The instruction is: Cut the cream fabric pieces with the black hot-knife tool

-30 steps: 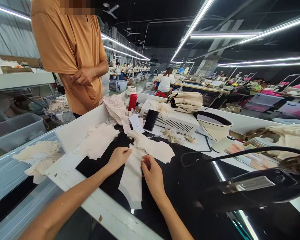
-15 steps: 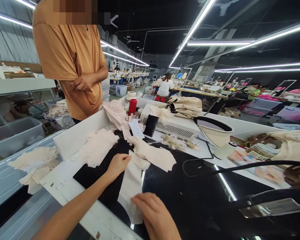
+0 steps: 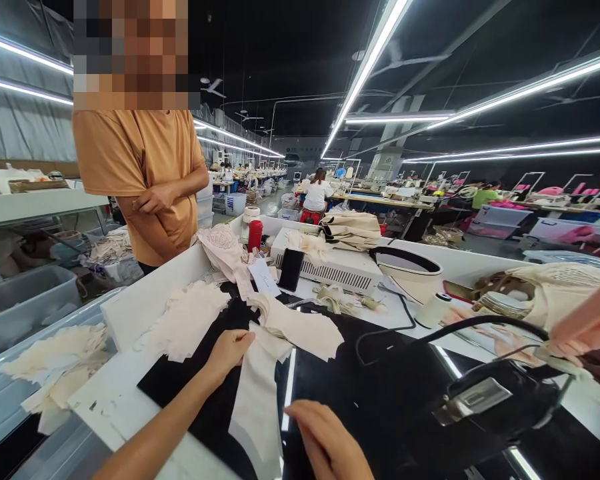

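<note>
A long, pale cream fabric piece (image 3: 255,400) lies across the black work surface in front of me. My left hand (image 3: 230,352) is closed in a pinch at its upper left corner. My right hand (image 3: 333,443) hovers to the right of its lower part, fingers stretched out and together, holding nothing. Just beyond the far end of this piece is a stack of cream fabric pieces (image 3: 307,325). Left of my left hand, another pile of cut fabric (image 3: 193,317) rests at the board's edge.
At the back stand a phone (image 3: 291,269), a red container (image 3: 255,235) and a white vented box (image 3: 340,275). A thread cone (image 3: 433,310) is further right. A black object with a metal plate (image 3: 473,400) occupies the right side. A person in an orange shirt (image 3: 167,153) stands opposite.
My right hand has come off the fabric piece and moved slightly right. My left hand keeps its pinch. The camera view has tilted up, and pinkish cloth now shows at the right edge.
</note>
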Tool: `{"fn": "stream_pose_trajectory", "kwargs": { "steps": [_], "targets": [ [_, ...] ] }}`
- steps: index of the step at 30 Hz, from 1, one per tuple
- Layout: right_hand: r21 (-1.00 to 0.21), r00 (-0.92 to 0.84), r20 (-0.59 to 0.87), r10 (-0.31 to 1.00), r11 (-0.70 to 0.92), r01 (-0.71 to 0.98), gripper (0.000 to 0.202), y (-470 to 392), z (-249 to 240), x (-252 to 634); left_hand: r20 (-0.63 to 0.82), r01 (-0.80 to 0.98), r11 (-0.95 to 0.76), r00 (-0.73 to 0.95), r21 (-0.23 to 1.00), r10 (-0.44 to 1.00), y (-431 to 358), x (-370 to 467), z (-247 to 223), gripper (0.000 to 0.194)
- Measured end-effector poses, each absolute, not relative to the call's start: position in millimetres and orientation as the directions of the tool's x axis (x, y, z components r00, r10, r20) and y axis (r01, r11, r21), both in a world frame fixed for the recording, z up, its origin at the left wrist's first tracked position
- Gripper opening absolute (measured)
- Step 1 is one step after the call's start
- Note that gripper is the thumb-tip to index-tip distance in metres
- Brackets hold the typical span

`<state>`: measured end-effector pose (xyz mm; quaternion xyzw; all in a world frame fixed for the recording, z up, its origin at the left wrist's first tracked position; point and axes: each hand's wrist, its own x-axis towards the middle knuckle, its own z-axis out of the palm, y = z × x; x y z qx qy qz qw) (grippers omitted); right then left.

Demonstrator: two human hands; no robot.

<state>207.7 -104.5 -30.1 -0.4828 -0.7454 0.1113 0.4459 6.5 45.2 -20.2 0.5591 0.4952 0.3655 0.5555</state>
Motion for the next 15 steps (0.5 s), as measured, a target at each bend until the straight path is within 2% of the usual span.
{"fn": "stream_pose_trajectory", "kwargs": {
  "steps": [2,4,10,13,15],
  "targets": [
    [-0.729,0.016,0.464,0.886,0.372,0.575,0.025,-86,-19,210,-0.143,0.118,0.115,0.256,0.986,0.956,42,5,-18,0.055],
    [-0.767,0.072,0.429,0.901,0.321,0.556,0.025,-64,-11,208,-0.14,0.094,0.118,0.276,0.989,0.951,39,3,-16,0.061],
    [-0.759,0.096,0.47,0.878,0.346,0.552,0.036,-11,-15,187,-0.109,0.018,0.11,0.354,0.994,0.929,32,1,-14,0.074],
    [-0.723,0.031,0.496,0.868,0.393,0.568,0.026,-3,-17,182,-0.094,-0.025,0.112,0.382,0.993,0.919,31,3,-14,0.076],
    [-0.698,0.003,0.508,0.861,0.41,0.586,0.028,-2,-14,183,-0.092,-0.059,0.125,0.387,0.99,0.918,29,3,-13,0.074]
  ]
}}
